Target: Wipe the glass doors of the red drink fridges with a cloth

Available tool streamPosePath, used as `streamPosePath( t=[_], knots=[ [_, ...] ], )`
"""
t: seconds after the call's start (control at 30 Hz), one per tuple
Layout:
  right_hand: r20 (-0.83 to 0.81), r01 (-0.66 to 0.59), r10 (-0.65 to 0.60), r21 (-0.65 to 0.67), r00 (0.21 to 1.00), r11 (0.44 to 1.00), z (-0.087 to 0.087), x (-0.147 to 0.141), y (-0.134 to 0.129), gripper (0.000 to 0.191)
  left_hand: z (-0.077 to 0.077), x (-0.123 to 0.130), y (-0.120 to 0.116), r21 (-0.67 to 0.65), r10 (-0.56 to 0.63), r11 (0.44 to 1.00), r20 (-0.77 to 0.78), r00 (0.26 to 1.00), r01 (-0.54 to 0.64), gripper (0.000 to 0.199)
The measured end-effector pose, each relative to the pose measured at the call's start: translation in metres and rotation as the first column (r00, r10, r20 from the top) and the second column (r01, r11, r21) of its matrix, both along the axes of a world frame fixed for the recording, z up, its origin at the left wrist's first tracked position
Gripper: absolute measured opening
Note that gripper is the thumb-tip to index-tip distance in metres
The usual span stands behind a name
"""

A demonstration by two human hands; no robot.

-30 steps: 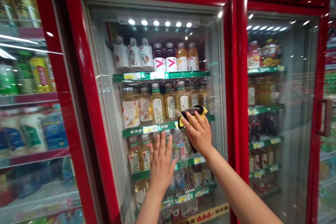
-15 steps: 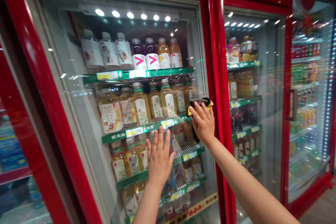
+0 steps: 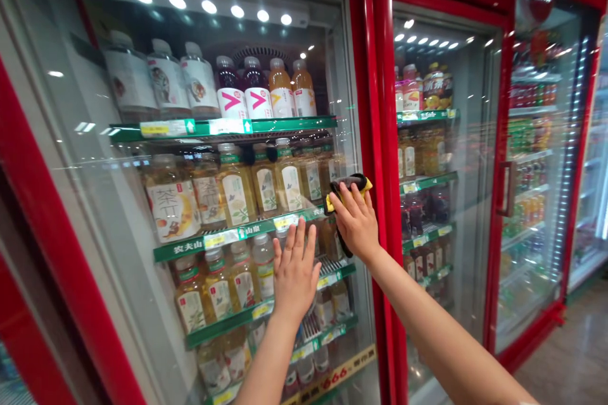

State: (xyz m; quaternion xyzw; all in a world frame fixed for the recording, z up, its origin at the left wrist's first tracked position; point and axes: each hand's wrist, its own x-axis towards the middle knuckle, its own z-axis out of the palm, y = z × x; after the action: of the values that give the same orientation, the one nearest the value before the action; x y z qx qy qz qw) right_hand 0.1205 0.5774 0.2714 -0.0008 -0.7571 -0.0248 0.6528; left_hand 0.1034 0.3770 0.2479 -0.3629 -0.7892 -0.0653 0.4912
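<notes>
My left hand [image 3: 295, 275] is open, fingers spread and lying flat against or just before the glass door [image 3: 137, 291] of a red-framed drinks fridge. Near the door's right side, my right hand [image 3: 356, 223] presses a black and yellow cloth [image 3: 354, 181] to the glass. The cloth is bunched beneath its fingers, and a dark end hangs below the palm. Behind the glass, tea bottles [image 3: 237, 193] stand on the shelves, with purple bottles [image 3: 257, 98] on the top one.
A red door frame [image 3: 379, 139] rises just right of my right hand. Beyond it are a second fridge with drinks [image 3: 433, 88] and a further one with a door handle [image 3: 506, 188]. Grey floor [image 3: 577, 329] shows at the lower right.
My view has shifted, so the fridge sits farther left and more of the right-hand fridges and floor shows. The left hand is now nearer the right hand, which still presses the cloth.
</notes>
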Motion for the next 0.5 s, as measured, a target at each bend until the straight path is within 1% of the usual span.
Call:
streamPosePath(
  t=[0.1, 0.13, 0.17, 0.2, 0.23, 0.33, 0.37, 0.4, 0.43, 0.47, 0.5],
  knots=[
    [-0.027, 0.028, -0.031, -0.113, 0.999, 0.993, -0.020, -0.001, 0.002, 0.060, 0.000, 0.000, 0.005, -0.010, -0.011, 1.000, 0.003, 1.000, 0.011, 0.086],
    [-0.033, 0.030, -0.035, -0.129, 0.999, 0.991, -0.025, -0.002, 0.001, 0.063, 0.001, 0.000, 0.005, -0.011, -0.015, 1.000, 0.002, 1.000, 0.015, 0.085],
    [-0.033, 0.030, -0.035, -0.135, 0.999, 0.990, -0.027, -0.003, 0.001, 0.066, 0.002, 0.000, 0.006, -0.012, -0.019, 1.000, 0.000, 1.000, 0.019, 0.085],
    [-0.033, 0.027, -0.032, -0.140, 0.999, 0.990, -0.025, -0.004, 0.002, 0.068, 0.004, -0.001, 0.006, -0.011, -0.021, 1.000, -0.002, 1.000, 0.021, 0.086],
    [-0.033, 0.023, -0.028, -0.143, 0.999, 0.989, -0.018, -0.006, 0.002, 0.070, 0.006, -0.001, 0.007, -0.007, -0.021, 1.000, -0.006, 1.000, 0.021, 0.086],
    [-0.029, 0.005, -0.010, -0.152, 1.000, 0.988, 0.019, -0.008, 0.008, 0.065, 0.015, -0.002, 0.012, 0.018, -0.010, 1.000, -0.021, 1.000, 0.011, 0.090],
    [-0.028, 0.001, -0.005, -0.155, 1.000, 0.988, 0.030, -0.008, 0.009, 0.062, 0.017, -0.002, 0.014, 0.028, -0.008, 1.000, -0.028, 1.000, 0.008, 0.091],
    [-0.025, -0.001, -0.003, -0.158, 1.000, 0.987, 0.037, -0.007, 0.010, 0.059, 0.019, -0.001, 0.015, 0.036, -0.004, 0.999, -0.034, 0.999, 0.006, 0.092],
    [-0.021, -0.001, -0.002, -0.160, 1.000, 0.987, 0.040, -0.006, 0.011, 0.057, 0.020, -0.001, 0.016, 0.043, -0.001, 0.999, -0.041, 0.999, 0.003, 0.092],
    [-0.017, -0.001, -0.001, -0.160, 1.000, 0.987, 0.038, -0.005, 0.010, 0.056, 0.020, -0.001, 0.017, 0.047, 0.002, 0.999, -0.045, 0.999, 0.000, 0.092],
    [-0.013, -0.001, -0.001, -0.158, 1.000, 0.987, 0.031, -0.003, 0.009, 0.056, 0.020, -0.001, 0.016, 0.051, 0.005, 0.999, -0.048, 0.999, -0.003, 0.091]
  ],
)
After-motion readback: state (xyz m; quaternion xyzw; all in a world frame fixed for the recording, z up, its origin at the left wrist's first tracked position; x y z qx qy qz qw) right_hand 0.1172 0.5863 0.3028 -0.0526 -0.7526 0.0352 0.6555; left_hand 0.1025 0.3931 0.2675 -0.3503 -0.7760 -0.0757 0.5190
